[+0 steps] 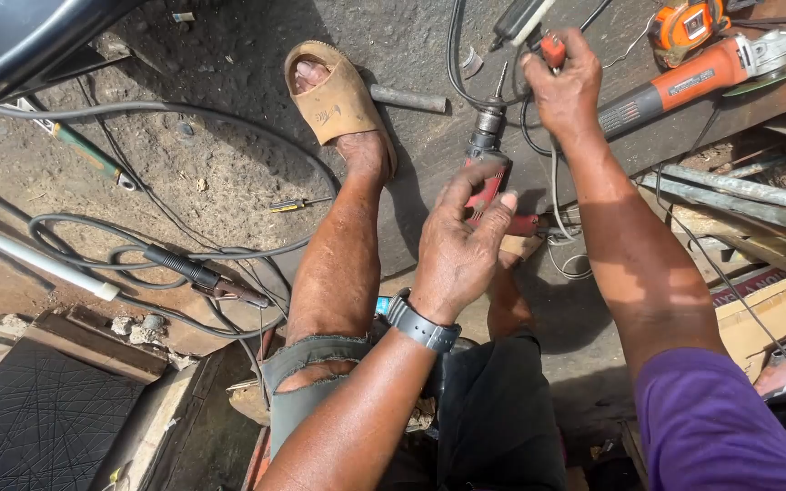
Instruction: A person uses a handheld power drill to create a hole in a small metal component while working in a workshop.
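- Sitting on rough, dusty grey ground (pixel 229 173), a person stretches a bare leg out to a foot in a tan rubber slide sandal (pixel 338 95); dark grey cables (pixel 184 114) loop across the dirt around it.
- A long orange-and-grey angle grinder (pixel 702 73) lies at the top right, well apart from the left hand and just beyond the right one, its disc end toward the right edge.
- The red-bodied electric drill with a dark metal chuck (pixel 487 150) lies between the two hands, chuck pointing away from the person, a bit fitted in it and not touching any workpiece.
- The left hand (pixel 457 250), a dark wristwatch (pixel 422 325) on its wrist, rests on the rear of the drill; its fingers (pixel 470 186) are curled and pressed together around the red housing.
- The right hand (pixel 568 91) reaches out past the drill to the ground beside the grinder, its fingertips closed in a pinch on a small red-orange piece (pixel 552 50); what that piece is I cannot tell.
- A black-handled clamp on a cable (pixel 197 275) lies at the left, and a small yellow-handled screwdriver (pixel 297 205) near the leg.
- As far as can be judged, the work is at a setting-up stage: the drill is gripped but not aimed at anything, and no drilled piece shows.
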